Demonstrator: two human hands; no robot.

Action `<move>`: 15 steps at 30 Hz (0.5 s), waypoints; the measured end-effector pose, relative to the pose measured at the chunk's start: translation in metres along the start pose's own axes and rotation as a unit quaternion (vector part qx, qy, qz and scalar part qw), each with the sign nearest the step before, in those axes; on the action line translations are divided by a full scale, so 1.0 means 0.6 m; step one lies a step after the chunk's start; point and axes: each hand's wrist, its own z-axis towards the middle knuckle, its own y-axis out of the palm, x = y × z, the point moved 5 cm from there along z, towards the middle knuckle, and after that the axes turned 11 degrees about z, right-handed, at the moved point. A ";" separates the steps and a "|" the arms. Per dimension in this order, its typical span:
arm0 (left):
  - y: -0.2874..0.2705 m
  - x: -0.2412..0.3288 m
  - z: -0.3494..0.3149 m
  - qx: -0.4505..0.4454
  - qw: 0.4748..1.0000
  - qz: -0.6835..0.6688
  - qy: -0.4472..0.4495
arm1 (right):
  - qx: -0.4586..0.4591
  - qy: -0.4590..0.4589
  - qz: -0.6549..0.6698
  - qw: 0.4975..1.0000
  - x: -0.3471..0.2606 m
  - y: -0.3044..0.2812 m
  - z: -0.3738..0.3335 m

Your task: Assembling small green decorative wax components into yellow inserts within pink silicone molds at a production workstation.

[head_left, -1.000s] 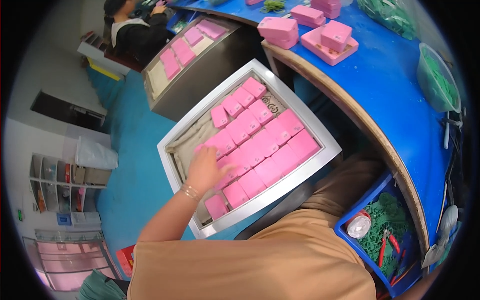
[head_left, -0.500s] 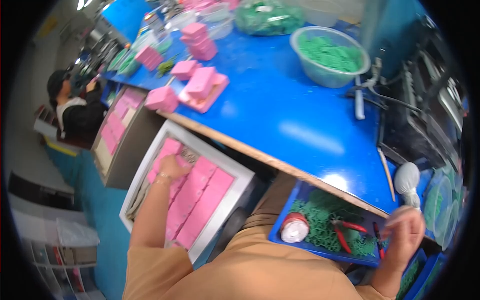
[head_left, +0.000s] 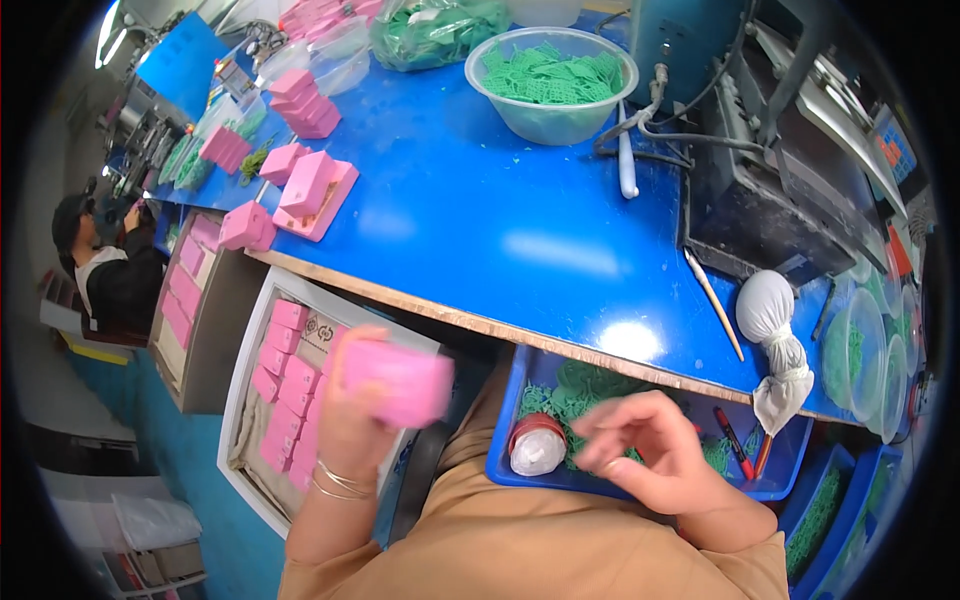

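Note:
My left hand point(head_left: 352, 405), with a thin bangle at the wrist, grips a pink block point(head_left: 408, 382) in front of my body; the block is smeared by motion. Beneath it is a white-rimmed box point(head_left: 238, 400) where several more pink blocks point(head_left: 282, 435) lie in rows on a pale lining. Over the blue tray point(head_left: 505, 425) hovers my right hand point(head_left: 645, 450), fingers apart and a little curled, with nothing in it. That tray contains green lattice pieces point(head_left: 600, 380), a round white-and-red item point(head_left: 538, 447) and a red-and-black pen point(head_left: 735, 443).
Pink blocks point(head_left: 310, 185) are stacked on the blue table point(head_left: 440, 200). A clear bowl point(head_left: 550, 118) of green mesh stands farther back. At right are a dark machine point(head_left: 765, 200), a wooden stick point(head_left: 715, 305) and a tied white cloth bundle point(head_left: 770, 310). Another person point(head_left: 110, 265) sits far left.
My left hand has come up out of the white-rimmed box with a pink block. My right hand has moved left over the blue tray. The whole view has shifted to the right.

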 end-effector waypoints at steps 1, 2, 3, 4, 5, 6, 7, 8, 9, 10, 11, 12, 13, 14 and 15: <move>0.055 0.007 0.004 0.039 0.989 0.137 -0.044 | -0.037 -0.020 -0.057 0.997 0.000 0.007 0.008; 0.100 0.022 0.008 -0.009 0.941 0.320 0.106 | -0.066 -0.033 -0.079 0.994 0.002 0.016 0.014; 0.142 0.025 0.000 -0.063 0.882 0.417 0.209 | -0.096 -0.046 -0.101 0.989 0.007 0.029 0.018; 0.192 0.038 -0.005 -0.153 0.792 0.508 0.302 | -0.060 -0.023 0.032 0.997 0.016 0.039 0.017; 0.209 0.015 -0.021 -0.189 0.784 0.509 0.300 | -0.055 -0.030 0.030 0.998 0.021 0.043 0.013; 0.225 0.007 -0.032 -0.172 0.749 0.525 0.366 | 0.002 -0.032 0.062 0.998 0.030 0.033 0.010; 0.238 0.006 -0.040 -0.155 0.710 0.536 0.430 | 0.059 -0.034 0.097 0.993 0.036 0.024 0.006; 0.244 0.005 -0.036 -0.165 0.709 0.532 0.432 | 0.072 -0.061 -0.006 0.995 0.021 0.026 0.004; 0.252 0.002 -0.025 -0.218 0.741 0.496 0.396 | 0.081 -0.066 -0.006 0.995 0.014 0.020 -0.001; 0.260 -0.002 -0.018 -0.270 0.768 0.458 0.357 | 0.066 -0.067 -0.120 0.988 0.006 0.016 -0.006; 0.258 -0.008 -0.018 -0.277 0.767 0.456 0.357 | 0.049 -0.064 -0.234 0.969 0.000 0.015 -0.008; 0.249 -0.025 -0.016 -0.331 0.826 0.367 0.270 | 0.049 -0.108 -0.292 0.949 -0.014 0.018 -0.009; 0.245 -0.036 -0.013 -0.378 0.868 0.270 0.176 | 0.054 -0.109 -0.293 0.948 -0.024 0.015 -0.007; 0.244 -0.036 -0.013 -0.379 0.897 0.209 0.090 | 0.008 -0.105 -0.333 0.937 -0.031 0.019 -0.004; 0.244 -0.037 -0.012 -0.381 0.897 0.208 0.089 | -0.040 -0.099 -0.372 0.922 -0.031 0.025 -0.003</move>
